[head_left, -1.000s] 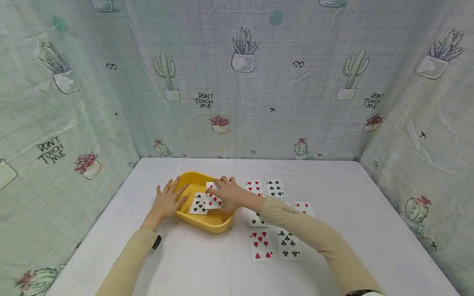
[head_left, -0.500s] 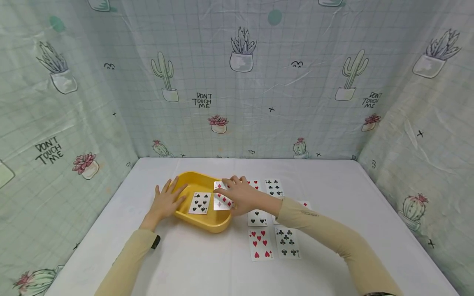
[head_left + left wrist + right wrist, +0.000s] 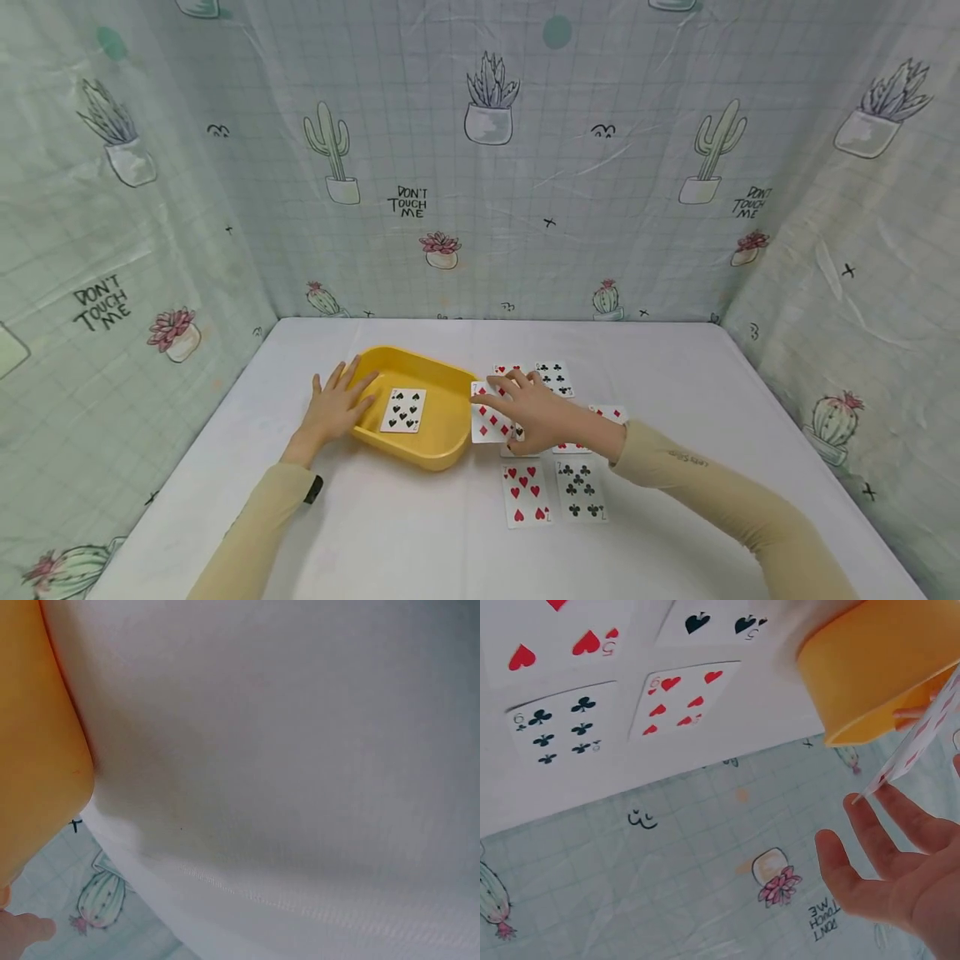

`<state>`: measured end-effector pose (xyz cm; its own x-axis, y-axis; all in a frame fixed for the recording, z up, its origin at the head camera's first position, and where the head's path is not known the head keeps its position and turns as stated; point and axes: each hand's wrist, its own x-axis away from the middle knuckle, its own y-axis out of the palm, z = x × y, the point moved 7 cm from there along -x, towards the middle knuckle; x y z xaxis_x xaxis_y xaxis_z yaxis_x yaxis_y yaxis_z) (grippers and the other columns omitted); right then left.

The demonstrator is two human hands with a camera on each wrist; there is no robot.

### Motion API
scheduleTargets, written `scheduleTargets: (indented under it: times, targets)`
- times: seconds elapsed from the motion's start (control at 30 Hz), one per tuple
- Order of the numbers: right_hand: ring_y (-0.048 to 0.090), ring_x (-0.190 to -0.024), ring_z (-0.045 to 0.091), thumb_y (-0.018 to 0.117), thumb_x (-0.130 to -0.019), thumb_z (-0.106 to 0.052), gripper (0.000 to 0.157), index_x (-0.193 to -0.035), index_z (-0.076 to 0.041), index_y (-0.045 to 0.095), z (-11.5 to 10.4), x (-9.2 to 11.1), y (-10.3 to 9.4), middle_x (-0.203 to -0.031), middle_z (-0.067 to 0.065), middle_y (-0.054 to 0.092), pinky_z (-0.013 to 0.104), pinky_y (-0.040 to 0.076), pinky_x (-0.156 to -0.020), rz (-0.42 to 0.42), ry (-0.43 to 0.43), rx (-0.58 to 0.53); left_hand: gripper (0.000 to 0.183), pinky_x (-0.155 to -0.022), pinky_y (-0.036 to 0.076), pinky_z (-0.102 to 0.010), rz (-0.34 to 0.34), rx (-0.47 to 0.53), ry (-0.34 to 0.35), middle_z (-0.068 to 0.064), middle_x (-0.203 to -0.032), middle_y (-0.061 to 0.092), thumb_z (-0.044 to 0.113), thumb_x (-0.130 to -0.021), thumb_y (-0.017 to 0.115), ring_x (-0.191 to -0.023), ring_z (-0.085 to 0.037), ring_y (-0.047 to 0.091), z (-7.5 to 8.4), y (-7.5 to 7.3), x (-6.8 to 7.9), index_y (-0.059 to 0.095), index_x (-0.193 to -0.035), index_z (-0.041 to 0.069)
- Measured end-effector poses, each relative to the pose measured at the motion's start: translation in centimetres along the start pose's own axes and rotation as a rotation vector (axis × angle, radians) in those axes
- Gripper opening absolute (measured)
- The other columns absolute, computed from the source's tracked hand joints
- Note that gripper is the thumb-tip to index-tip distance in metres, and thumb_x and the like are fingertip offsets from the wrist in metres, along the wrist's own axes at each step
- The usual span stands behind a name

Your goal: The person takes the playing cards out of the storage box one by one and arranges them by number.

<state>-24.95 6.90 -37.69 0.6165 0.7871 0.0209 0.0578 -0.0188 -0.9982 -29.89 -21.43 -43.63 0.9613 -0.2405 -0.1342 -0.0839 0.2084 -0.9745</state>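
Note:
In the head view my right hand pinches a playing card, a seven of diamonds, face up just right of the yellow tray. The right wrist view shows this card tilted, held at the fingertips of my hand. My left hand rests with spread fingers on the tray's left rim. Inside the tray lies one spade card. The left wrist view has mostly the tray's outer wall and a fingertip.
Several face-up cards lie in rows right of the tray, among them a seven of hearts, a seven of clubs, a six of clubs and a diamond card. My right hand partly covers some. A printed cloth stands behind the white table.
My right hand has lifted the seven of diamonds out of the tray and carried it right, past the rim. The spade card stays inside. My left hand keeps its place on the tray.

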Motion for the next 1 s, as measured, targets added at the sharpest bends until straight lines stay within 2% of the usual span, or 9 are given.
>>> scheduleTargets:
  times: [0.3, 0.57, 0.8, 1.0]
  targets:
    - [0.032, -0.122, 0.029, 0.067, -0.069, -0.028, 0.078, -0.137, -0.032, 0.029, 1.5, 4.7, 1.4, -0.139, 0.009, 0.035, 0.057, 0.033, -0.091, 0.026, 0.056, -0.02, 0.049, -0.099, 0.004, -0.071, -0.015, -0.01, -0.005, -0.017, -0.149, 0.015, 0.036, -0.092, 0.042, -0.133, -0.044, 0.015, 0.0, 0.1, 0.1, 0.037, -0.137, 0.016]
    - [0.037, -0.118, 0.029, 0.071, -0.064, -0.029, 0.082, -0.136, -0.029, 0.032, 2.9, 8.5, 1.7, -0.135, 0.01, 0.041, 0.054, 0.037, -0.085, 0.114, 0.095, 0.033, 0.048, -0.098, 0.004, -0.071, -0.005, -0.008, 0.002, -0.018, -0.148, 0.016, 0.034, -0.092, 0.043, -0.133, -0.044, 0.016, 0.0, -0.1, 0.2, 0.037, -0.136, 0.016]
    - [0.037, -0.117, 0.027, 0.07, -0.063, -0.03, 0.081, -0.135, -0.027, 0.034, 4.5, 11.2, 2.0, -0.135, 0.007, 0.04, 0.052, 0.037, -0.085, 0.138, 0.188, 0.036, 0.048, -0.099, 0.006, -0.071, 0.009, -0.02, 0.003, -0.017, -0.148, 0.016, 0.034, -0.092, 0.043, -0.133, -0.044, 0.017, -0.1, -0.1, 0.1, 0.038, -0.136, 0.016]
    - [0.038, -0.116, 0.026, 0.069, -0.061, -0.028, 0.082, -0.135, -0.027, 0.035, 5.2, 12.9, 2.4, -0.136, 0.005, 0.041, 0.051, 0.036, -0.085, 0.136, 0.219, 0.045, 0.048, -0.098, 0.006, -0.071, 0.009, -0.023, 0.005, -0.017, -0.148, 0.017, 0.034, -0.092, 0.043, -0.133, -0.044, 0.017, 0.0, -0.1, 0.1, 0.038, -0.136, 0.016]
